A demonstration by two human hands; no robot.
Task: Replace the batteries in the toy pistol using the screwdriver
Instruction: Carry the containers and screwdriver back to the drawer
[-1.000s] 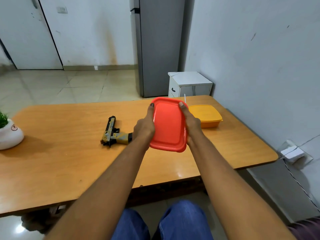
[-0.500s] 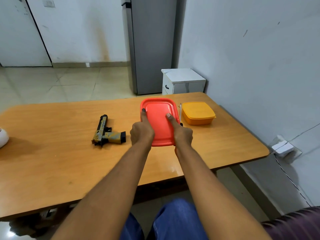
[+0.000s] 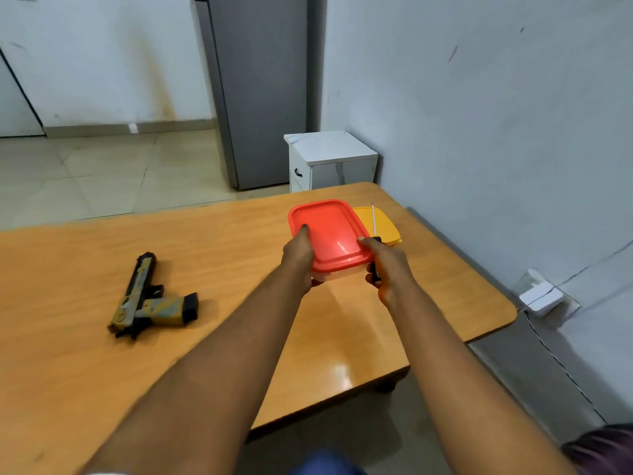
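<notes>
A yellow and black toy pistol lies on its side on the wooden table, left of my arms. Both hands hold a clear box with a red lid just above the table. My left hand grips its left side, thumb on the lid. My right hand grips its right side and also holds a screwdriver with a black handle, its thin metal shaft pointing away from me. What the box contains is hidden.
A yellow-lidded box sits right behind the red one near the wall. Past the table's far edge stand a small white cabinet and a grey fridge. A white power adapter hangs on the right wall.
The red-lidded box was tilted up towards me; it now sits level and low over the table, next to the yellow box. My view has turned to the right.
</notes>
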